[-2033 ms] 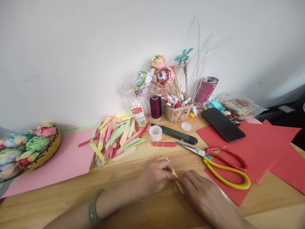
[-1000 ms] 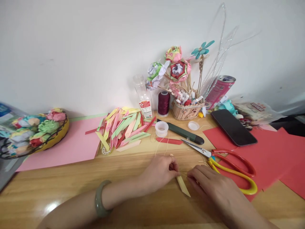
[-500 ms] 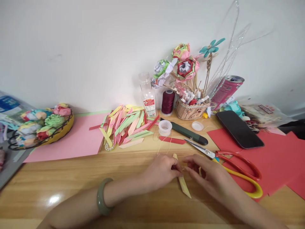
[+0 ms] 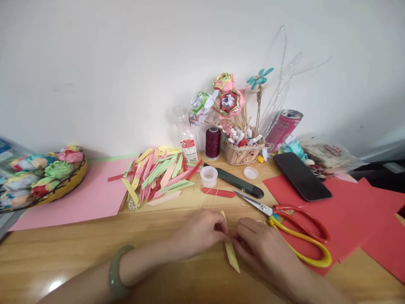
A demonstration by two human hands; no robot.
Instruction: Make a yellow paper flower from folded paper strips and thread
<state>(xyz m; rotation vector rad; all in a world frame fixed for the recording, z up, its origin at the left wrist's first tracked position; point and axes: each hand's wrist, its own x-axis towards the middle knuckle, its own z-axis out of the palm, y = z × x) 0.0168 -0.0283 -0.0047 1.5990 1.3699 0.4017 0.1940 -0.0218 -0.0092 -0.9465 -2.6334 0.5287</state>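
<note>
A folded yellow paper strip [image 4: 232,256] stands out above and below my left hand [image 4: 200,233], whose thumb and fingers pinch it around the middle. Close against the strip from the right is my right hand [image 4: 264,247], its fingers drawn together; what they hold is hidden. Thin pale thread [image 4: 215,198] loops down toward my left hand from beside a small clear plastic tub [image 4: 209,176]. Large scissors [image 4: 295,223] with red and yellow handles lie just beyond my right hand, blades partly apart. A red paper strip [image 4: 219,192] lies past my hands.
Behind are a pile of coloured paper strips [image 4: 164,171], a glass bottle [image 4: 188,141], a maroon thread spool [image 4: 213,143], a basket [image 4: 243,154] with paper flowers and a green cutter [image 4: 240,183]. A phone [image 4: 302,176] rests on red paper [image 4: 354,219]; a flower basket [image 4: 80,173] stands left.
My right hand's fingers have closed in and come up against the left fingers at the strip. The whole view has shifted, so things sit further left and mostly lower.
</note>
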